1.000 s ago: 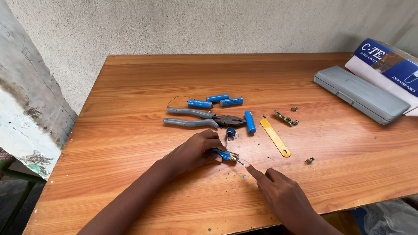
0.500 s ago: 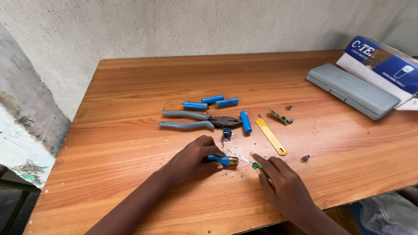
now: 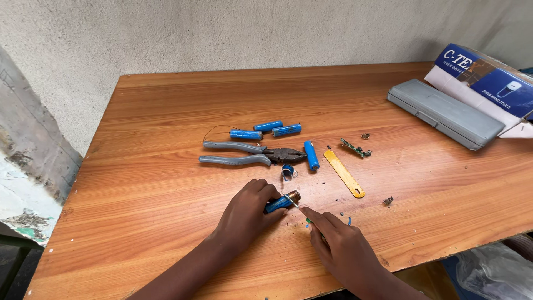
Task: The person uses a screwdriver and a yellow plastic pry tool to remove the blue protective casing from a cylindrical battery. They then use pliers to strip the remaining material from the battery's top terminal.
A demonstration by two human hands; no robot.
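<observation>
Now that the small screwdriver [image 3: 300, 212] is back at its end, the blue cylindrical cell [image 3: 281, 201] lies near the tabletop's front edge, gripped by the left hand [image 3: 247, 214]; the right hand [image 3: 338, 247] pinches the tool.

Orange-brown wooden table [image 3: 166, 128] against rough grey plaster wall [image 3: 233, 33]; soft daylight, peeling paint at left.

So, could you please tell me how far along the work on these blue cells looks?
Done: one wrap scrap lies by the pliers. In hand: the left hand holds a blue cell while the right hand works a thin tool at its end. Left: four cells lie wrapped.
</observation>
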